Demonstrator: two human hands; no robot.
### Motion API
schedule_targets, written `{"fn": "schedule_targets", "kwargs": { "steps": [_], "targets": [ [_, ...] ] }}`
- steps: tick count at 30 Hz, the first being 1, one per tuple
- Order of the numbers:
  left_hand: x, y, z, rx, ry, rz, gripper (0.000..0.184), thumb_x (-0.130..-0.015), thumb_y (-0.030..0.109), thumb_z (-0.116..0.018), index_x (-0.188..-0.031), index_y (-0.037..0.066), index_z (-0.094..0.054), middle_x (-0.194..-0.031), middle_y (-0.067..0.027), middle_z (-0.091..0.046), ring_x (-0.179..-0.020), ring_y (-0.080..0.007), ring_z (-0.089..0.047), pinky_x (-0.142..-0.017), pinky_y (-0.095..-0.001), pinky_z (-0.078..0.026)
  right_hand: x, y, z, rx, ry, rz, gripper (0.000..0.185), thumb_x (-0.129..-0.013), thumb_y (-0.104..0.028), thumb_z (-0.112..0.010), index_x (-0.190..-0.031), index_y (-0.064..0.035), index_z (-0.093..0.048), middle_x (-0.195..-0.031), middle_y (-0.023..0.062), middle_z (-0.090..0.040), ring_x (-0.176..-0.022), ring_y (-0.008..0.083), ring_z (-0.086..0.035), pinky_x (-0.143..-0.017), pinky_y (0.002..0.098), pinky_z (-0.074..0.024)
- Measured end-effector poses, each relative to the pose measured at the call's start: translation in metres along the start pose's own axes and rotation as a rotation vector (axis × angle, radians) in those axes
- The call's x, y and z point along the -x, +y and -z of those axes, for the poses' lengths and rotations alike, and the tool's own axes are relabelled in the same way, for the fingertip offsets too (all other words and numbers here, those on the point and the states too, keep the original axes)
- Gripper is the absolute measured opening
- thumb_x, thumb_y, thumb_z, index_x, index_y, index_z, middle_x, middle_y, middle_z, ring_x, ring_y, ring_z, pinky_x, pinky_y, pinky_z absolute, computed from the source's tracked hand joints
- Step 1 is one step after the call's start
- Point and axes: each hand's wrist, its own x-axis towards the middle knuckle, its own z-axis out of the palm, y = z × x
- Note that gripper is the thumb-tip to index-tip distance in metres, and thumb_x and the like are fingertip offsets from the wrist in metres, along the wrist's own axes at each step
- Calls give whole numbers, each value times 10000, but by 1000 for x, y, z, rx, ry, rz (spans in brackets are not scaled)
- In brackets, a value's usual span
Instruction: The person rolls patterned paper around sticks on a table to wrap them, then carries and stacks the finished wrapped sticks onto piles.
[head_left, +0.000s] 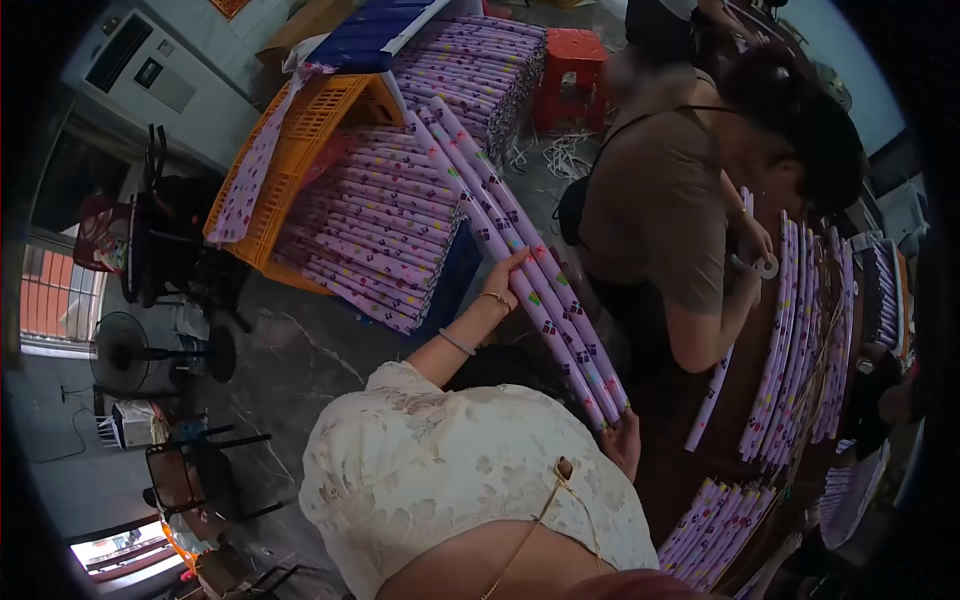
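Orange crate (300, 120): slatted. Stacked rolls (370, 220) lie against it, smooth-looking, lilac, patterned. Held rolls (556, 322), long slim cylinders, slant away beside it. Left grip (508, 280) clasps mid-length; right grip (622, 445), their crate-distant ends. Judged step: supporting the bundle; moving it calls for keeping ends aligned.

Three long, slender tubes (545, 300), pale lilac and printed with small dark, pink, red and green motifs, are bunched side by side in the centre of the frame. They lie nearly parallel on a steep slant, from their upper ends at the upper centre down to their lower ends right of centre. Each looks straight apart from a slight bow, with a smooth, uncreased surface, and the ends are roughly level.
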Motion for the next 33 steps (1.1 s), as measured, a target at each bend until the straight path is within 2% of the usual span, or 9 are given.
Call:
{"fn": "schedule_targets", "kwargs": {
  "steps": [2, 5, 9, 12, 16, 18, 24, 30, 33],
  "targets": [
    [-32, 27, 6, 43, -51, 50, 336, -747, 205, -646, -1009, 47, -508, -925, -84, -556, -873, -239, -547, -829, -425, -432, -21, 9, -27, 31, -45, -4, 323, -834, -310, -497, -1073, -92, -508, -924, 46, -591, -715, 149, -597, -513, 208, -513],
    [-92, 72, 19, 63, -87, 96, 349, -752, 253, -641, -1001, 45, -510, -918, -82, -564, -866, -240, -556, -821, -422, -443, -46, 16, -106, 85, 95, 34, 331, -835, -321, -494, -1079, -97, -501, -953, 40, -579, -719, 141, -587, -536, 209, -506],
    [-169, 118, 43, 142, -127, 188, 312, -745, 264, -650, -950, 58, -538, -879, -62, -577, -836, -231, -563, -812, -425, -443, -89, 24, -164, 204, 100, 114, 363, -820, -352, -508, -1077, -98, -477, -937, 46, -559, -734, 148, -552, -567, 237, -458],
    [-200, 150, 42, 164, -97, 140, 284, -736, 248, -662, -927, 71, -550, -857, -50, -585, -825, -224, -563, -810, -425, -441, -108, 18, -220, 285, 207, 135, 376, -819, -347, -509, -1088, -87, -468, -931, 44, -560, -721, 151, -548, -569, 247, -456],
    [-245, 194, 32, 152, -71, 68, 265, -730, 251, -668, -905, 90, -551, -864, -44, -588, -783, -222, -562, -778, -421, -450, -150, 11, -274, 272, 157, 187, 410, -815, -343, -518, -1118, -77, -450, -935, 44, -560, -745, 139, -527, -604, 269, -445],
    [-272, 220, 24, 162, -65, 38, 362, -740, 259, -659, -1007, 59, -518, -932, -85, -561, -890, -272, -537, -842, -474, -418, -180, 6, -305, 263, 137, 169, 404, -816, -340, -520, -1113, -75, -453, -937, 44, -559, -751, 138, -525, -613, 271, -446],
    [-355, 310, 0, 125, 8, -17, 382, -735, 252, -665, -1016, 46, -509, -946, -97, -545, -893, -276, -524, -815, -483, -432, -286, -14, -384, 211, 35, 119, 394, -821, -323, -524, -1109, -62, -457, -950, 56, -563, -772, 139, -542, -605, 262, -459],
    [-469, 386, -1, 114, 170, -125, 422, -724, 242, -675, -1057, 49, -500, -1032, -104, -524, -951, -289, -498, -859, -476, -397, -407, -54, -483, 274, 36, 59, 335, -823, -299, -521, -1058, -61, -496, -912, 67, -586, -734, 141, -570, -555, 248, -467],
    [-512, 407, -2, 126, 161, -176, 481, -710, 286, -684, -1085, 55, -493, -1067, -101, -513, -1003, -291, -468, -887, -476, -365, -472, -86, -519, 304, 2, 0, 270, -833, -273, -507, -989, -52, -502, -698, 6, -516, -612, 107, -513, -542, 277, -455]
  ]
}}
